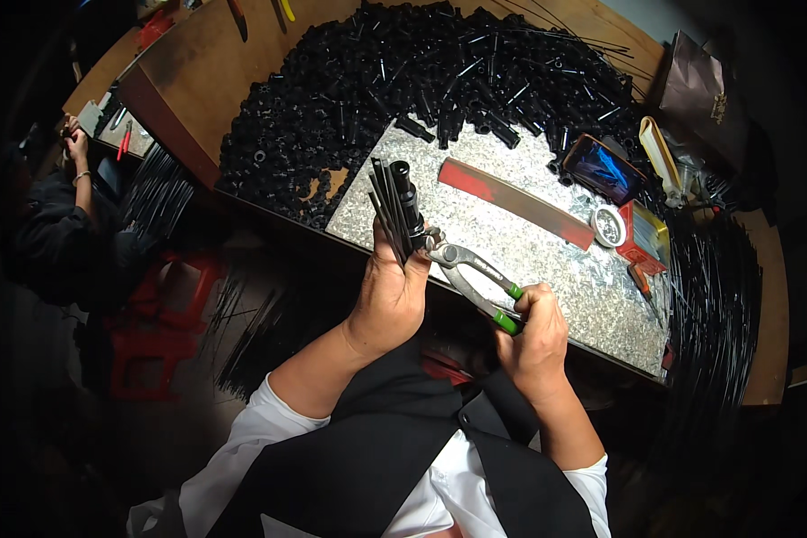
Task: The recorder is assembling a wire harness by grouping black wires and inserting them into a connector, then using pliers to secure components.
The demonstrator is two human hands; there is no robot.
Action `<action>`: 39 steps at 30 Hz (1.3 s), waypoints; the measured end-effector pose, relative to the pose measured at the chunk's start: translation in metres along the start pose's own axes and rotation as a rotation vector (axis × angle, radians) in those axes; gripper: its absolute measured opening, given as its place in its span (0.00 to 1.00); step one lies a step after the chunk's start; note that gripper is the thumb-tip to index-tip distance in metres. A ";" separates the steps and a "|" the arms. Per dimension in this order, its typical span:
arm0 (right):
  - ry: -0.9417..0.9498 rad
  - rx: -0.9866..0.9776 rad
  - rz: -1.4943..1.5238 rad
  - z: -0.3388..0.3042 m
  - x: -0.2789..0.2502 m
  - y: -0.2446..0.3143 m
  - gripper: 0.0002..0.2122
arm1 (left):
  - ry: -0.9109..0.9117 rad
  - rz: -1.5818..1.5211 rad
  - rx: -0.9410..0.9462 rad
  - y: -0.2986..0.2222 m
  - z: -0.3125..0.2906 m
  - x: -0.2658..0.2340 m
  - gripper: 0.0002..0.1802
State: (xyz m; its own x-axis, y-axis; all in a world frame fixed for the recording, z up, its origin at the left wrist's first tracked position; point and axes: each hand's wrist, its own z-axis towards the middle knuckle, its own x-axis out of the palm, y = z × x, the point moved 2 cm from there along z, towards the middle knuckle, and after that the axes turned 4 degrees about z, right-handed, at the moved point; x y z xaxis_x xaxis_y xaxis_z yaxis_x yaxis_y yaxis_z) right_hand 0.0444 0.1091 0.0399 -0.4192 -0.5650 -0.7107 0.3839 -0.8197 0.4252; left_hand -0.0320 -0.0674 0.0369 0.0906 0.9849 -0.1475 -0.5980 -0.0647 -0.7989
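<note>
Near dial-centre, gripping black tube (407, 193) and rods (385, 193) in left fingers (383, 247) (probably for steadiness); toward four o'clock, clasping pincers (449, 255) in right fingers (539, 301).

Head-worn fisheye is looking steeply down, close over left hand (390, 300) and right hand (536, 345), facing speckled worktop (556, 287) toward 2 o'clock.

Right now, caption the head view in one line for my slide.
Left hand holds a black tubular part and thin rods; right hand holds green-handled pincers at the part's lower end.
</note>
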 end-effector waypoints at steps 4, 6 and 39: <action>0.024 0.019 0.008 0.003 -0.005 0.005 0.19 | -0.049 -0.058 0.004 0.002 0.001 -0.003 0.18; 0.025 0.012 -0.007 0.004 -0.009 0.006 0.20 | -0.034 -0.010 0.035 0.003 0.001 -0.004 0.17; -0.123 -0.353 -0.523 0.026 -0.060 -0.007 0.23 | 0.221 -0.469 -0.329 0.005 -0.003 -0.003 0.44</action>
State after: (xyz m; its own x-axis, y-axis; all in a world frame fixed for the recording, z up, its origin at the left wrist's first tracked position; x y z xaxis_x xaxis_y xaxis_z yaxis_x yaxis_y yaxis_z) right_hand 0.0450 0.1460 0.0944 -0.7079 -0.1229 -0.6955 0.3421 -0.9212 -0.1855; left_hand -0.0330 -0.0711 0.0322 0.4686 0.8661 0.1740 -0.1804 0.2866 -0.9409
